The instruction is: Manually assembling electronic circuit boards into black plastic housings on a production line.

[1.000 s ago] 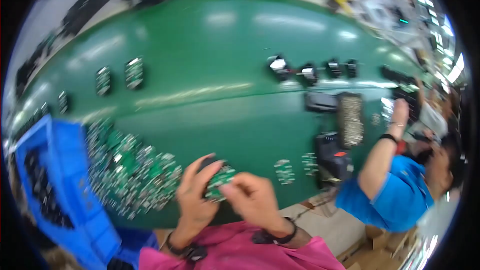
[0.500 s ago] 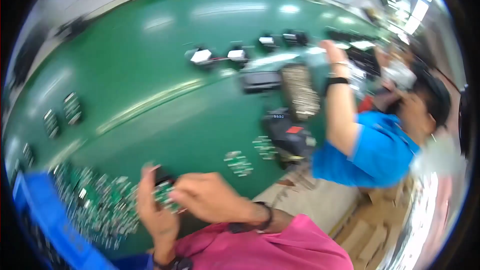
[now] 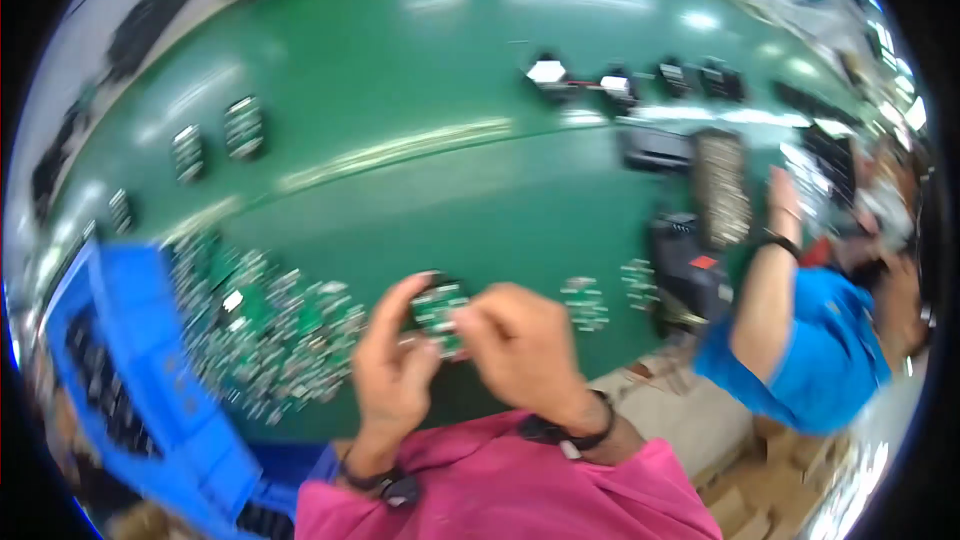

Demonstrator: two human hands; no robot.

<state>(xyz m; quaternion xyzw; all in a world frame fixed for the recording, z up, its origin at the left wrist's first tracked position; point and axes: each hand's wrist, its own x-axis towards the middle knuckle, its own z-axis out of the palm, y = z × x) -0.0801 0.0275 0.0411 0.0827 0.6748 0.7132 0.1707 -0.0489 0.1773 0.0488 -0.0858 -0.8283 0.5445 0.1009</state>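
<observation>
A small green circuit board (image 3: pixel 438 310) sits pinched between my two hands at six o'clock in the head view, just above the near edge of the green table (image 3: pixel 480 190). My left hand (image 3: pixel 392 365) curls around the board's left and lower edge, fingers closed on it; my right hand (image 3: pixel 520 345) is closed on its right side, thumb and forefinger on the edge. At eight o'clock a heap of similar boards (image 3: pixel 270 330) lies spread on the table, touching a blue bin (image 3: pixel 140 380) further out. Small stacks of boards (image 3: pixel 585 302) rest at three o'clock from my hands. Beyond them a co-worker in a blue shirt (image 3: pixel 800 360) raises a forearm near dark fixtures (image 3: pixel 690 270). I judge the step to be handling or separating this one board; the next move calls for a steady two-handed grip, by the edges.
</observation>
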